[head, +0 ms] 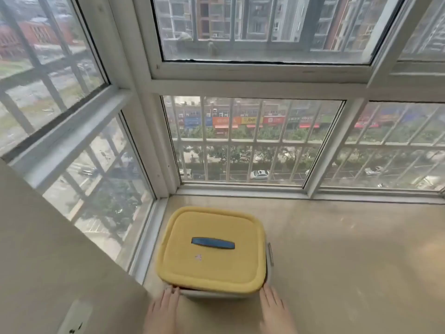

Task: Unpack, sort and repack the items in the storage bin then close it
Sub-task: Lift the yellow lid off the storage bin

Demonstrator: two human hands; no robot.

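Behind everything, I saw the window (252,141) glass running right down to the stone ledge (349,249), with a street far below. Risk one: anything unpacked and knocked would hit glass or frame, and the ledge looked smooth, so it could slide.

Storage bin (216,294) sat in the ledge's left corner, just beside the left frame, with the side wall (48,261) near it. It was closed, so unpacking was not yet started. There was little room on that side, and I judged sorting would have to spread right, onto the bare part of the ledge.

Yellow lid (212,268) was seated and overhung the pale body, with a dark gap under the near-left rim. I couldn't tell if it was fully clipped there. If one side was released and the other not, a lift would tilt the lid and drag the whole bin.

Left hand (163,309) had straight fingers, tips touching the near-left corner just under the rim, gripping nothing. Right hand (275,309) was likewise flat and extended, tips at the near-right corner, holding nothing. It was slightly blurred, so I couldn't tell whether it was in contact. Flat fingers on a smooth wall meant poor purchase. I judged that a push would shove the bin into the frame, and a pull would bring it off the near edge.

Blue handle (213,243) lay flat in the lid centre, untouched. Lifting by it with the latches shut would raise the bin, contents and all.

Grey latch (270,254) showed on the right side only. Its state was unclear, and the left one was hidden. Small sticker (198,257) was irrelevant.
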